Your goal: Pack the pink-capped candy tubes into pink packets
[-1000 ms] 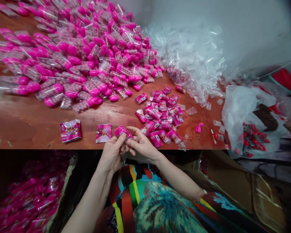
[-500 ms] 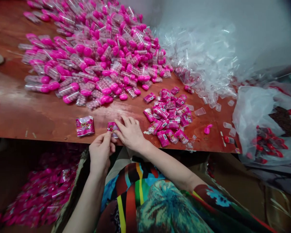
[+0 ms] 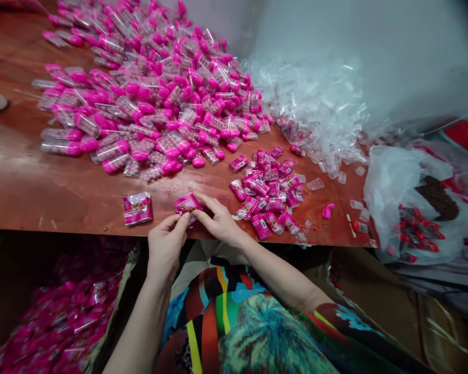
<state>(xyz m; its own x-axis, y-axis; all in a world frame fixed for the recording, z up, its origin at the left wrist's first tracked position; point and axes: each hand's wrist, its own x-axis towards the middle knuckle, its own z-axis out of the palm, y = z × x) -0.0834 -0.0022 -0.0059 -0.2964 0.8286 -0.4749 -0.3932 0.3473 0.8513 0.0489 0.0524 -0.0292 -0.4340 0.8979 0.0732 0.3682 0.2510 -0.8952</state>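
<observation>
The left hand has thumb and forefinger pinched on a packet's near edge; the right hand's slightly parted fingers hold its right side, right of a pack. Farther right of the pack: wrapped pieces; behind it, capped tubes.

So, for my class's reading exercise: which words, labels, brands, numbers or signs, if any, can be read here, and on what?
None can be read.
Pink wrapper between both hands: printed, too blurred.
Pink packet to its left: printed, too small and blurred.
Small pink packs: printed, with pale patches perhaps like barcodes; too small.
Pink-capped tubes: no writing discernible.
</observation>
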